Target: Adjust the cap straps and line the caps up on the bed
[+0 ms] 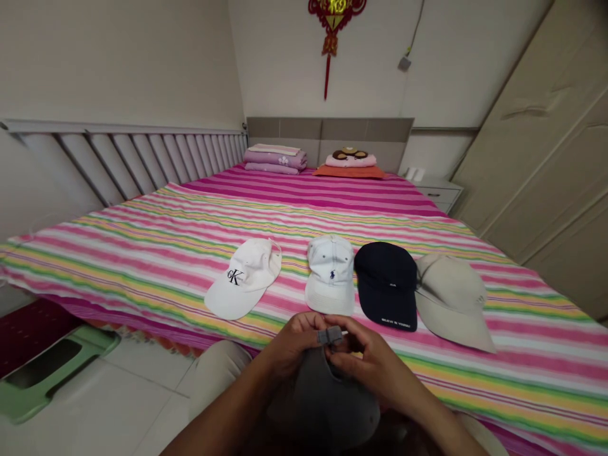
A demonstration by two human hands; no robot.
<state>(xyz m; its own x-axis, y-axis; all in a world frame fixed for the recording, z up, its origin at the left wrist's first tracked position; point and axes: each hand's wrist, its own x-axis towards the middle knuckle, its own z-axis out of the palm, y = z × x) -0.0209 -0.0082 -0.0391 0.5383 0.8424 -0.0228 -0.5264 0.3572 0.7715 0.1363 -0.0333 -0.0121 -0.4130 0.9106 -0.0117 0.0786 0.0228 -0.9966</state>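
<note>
Between my hands, over my lap at the bed's near edge, is a dark grey baseball cap [335, 405] with its back strap towards the bed. My left hand [299, 339] pinches one side of the strap [330, 335] near its buckle. My right hand [358, 351] closes on the strap's other side, thumb and fingers bent round it. The cap's brim is hidden in shadow. Beyond my hands lie a white cap with black CK letters [249, 275], a pale cap with a small dark logo [331, 272], a navy cap [387, 282] and a beige cap [451, 294].
A striped sheet [156, 253] covers the bed. Folded purple bedding [275, 158] and a pink and orange pile [351, 166] lie by the headboard [285, 130]. A green stool [61, 364] stands at lower left. To the right are a white nightstand [439, 190] and wardrobe doors [546, 158].
</note>
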